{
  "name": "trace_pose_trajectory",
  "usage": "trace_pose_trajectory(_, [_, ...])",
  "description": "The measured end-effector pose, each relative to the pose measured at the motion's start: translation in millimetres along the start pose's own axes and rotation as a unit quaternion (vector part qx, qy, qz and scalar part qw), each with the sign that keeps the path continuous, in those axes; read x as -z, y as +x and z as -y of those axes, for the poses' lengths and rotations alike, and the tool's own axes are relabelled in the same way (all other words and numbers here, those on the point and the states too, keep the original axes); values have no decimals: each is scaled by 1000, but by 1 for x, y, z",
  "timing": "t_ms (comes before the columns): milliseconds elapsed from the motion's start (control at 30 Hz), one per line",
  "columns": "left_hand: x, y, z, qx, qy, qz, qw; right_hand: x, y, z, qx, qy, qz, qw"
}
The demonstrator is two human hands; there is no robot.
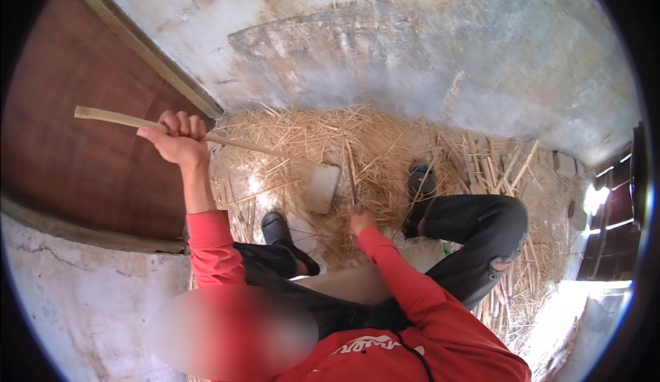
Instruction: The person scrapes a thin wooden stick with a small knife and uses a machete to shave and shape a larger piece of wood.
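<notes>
My left hand [180,141], raised at the left, is wrapped round a long pale bamboo strip [113,116]. One end juts out past my thumb; the other slants down to the right, ending above the straw near a pale block [322,189]. Low between my knees, my right hand [359,221] is closed on the handle of a long, thin knife [353,181]. Its dark blade points away from me, over the shavings and just right of the block. The knife and the strip are apart.
Shavings [371,131] cover the floor, with split bamboo pieces [488,165] heaped at the right. A stained wall [412,52] rises ahead, and a brown door panel [82,107] stands at the left. My dark shoes [276,228] flank the block.
</notes>
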State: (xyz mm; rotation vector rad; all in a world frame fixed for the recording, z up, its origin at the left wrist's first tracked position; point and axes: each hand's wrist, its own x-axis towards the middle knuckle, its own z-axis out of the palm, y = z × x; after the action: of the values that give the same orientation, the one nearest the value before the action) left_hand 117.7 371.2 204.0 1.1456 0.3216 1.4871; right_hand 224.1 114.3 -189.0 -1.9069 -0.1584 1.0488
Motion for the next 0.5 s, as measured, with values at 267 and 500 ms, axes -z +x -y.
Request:
trace_pose_trajectory(267, [1, 0, -4, 5, 2, -8, 1000, 6, -54, 103, 329, 135, -86, 931])
trace_pose_trajectory(500, [12, -15, -28, -25, -4, -33, 999, -14, -4, -47, 37, -120, 24, 992])
